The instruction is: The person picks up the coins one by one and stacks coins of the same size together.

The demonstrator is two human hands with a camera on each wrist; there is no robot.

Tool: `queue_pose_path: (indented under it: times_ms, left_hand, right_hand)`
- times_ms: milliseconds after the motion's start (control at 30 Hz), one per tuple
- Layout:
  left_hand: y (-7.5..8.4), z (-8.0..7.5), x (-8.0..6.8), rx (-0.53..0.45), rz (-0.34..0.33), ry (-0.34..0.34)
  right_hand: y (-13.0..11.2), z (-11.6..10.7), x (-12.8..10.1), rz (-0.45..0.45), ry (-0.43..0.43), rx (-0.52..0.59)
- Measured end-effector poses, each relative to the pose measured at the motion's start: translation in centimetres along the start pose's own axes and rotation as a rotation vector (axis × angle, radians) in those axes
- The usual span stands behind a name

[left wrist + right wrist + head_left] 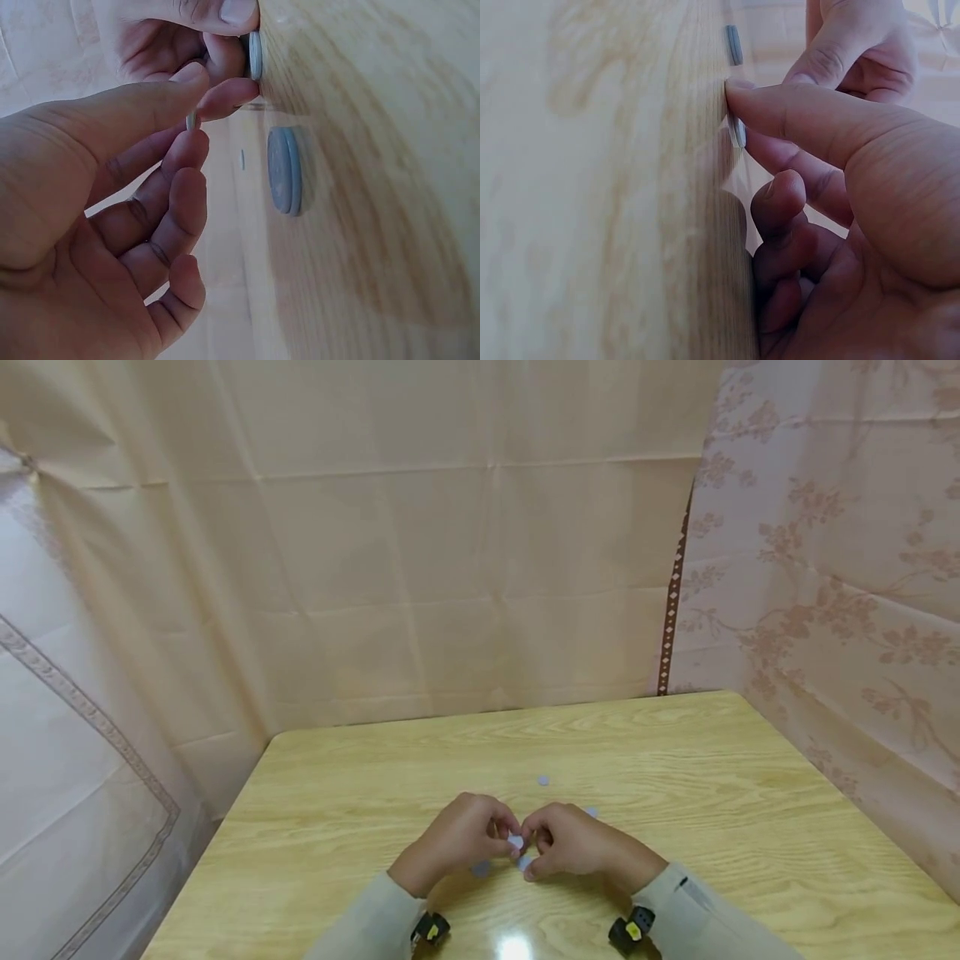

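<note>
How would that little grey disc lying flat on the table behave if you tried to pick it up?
The disc looks thin and flat, so probably light and hard to get fingers under. It would likely slide on the glossy table when pushed. Lying flat, it should not roll.

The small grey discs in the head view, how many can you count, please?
5: one far, one behind the right hand, one pinched between both hands, one beneath them, one under the left hand; more may be hidden.

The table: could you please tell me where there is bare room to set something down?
The table is bare along its far edge by the curtain, and on its left and right sides beyond each hand. It is crowded at the near middle, where the left hand and right hand meet among small grey discs.
</note>
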State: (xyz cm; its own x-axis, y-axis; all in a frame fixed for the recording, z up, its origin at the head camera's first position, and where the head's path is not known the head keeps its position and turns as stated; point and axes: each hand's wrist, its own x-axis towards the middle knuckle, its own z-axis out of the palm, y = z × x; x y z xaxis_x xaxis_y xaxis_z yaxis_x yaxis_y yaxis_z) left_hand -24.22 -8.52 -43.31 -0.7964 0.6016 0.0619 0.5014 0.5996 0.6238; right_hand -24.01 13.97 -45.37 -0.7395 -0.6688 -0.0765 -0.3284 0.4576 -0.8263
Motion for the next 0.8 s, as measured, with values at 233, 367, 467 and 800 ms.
queue_pose_path:
  times_ms: [233, 367, 467, 800]
  left_hand:
    - [0.04, -0.16, -0.43, 0.005, -0.007, -0.017]
    - [0.07, -0.06, -0.50, 0.011, -0.024, -0.034]
    - [0.07, 0.04, -0.52, 0.021, -0.032, -0.042]
    - [-0.31, 0.72, -0.42, 0.061, -0.045, -0.052]
  right_hand:
    - [-0.23, 0.07, -0.08, 0.014, 0.011, -0.004]
    - [-0.24, 0.05, -0.12, 0.022, 0.008, -0.006]
    - [-0.23, 0.03, -0.12, 0.021, 0.006, -0.006]
    - [-0.18, -0.01, -0.18, 0.019, 0.006, -0.001]
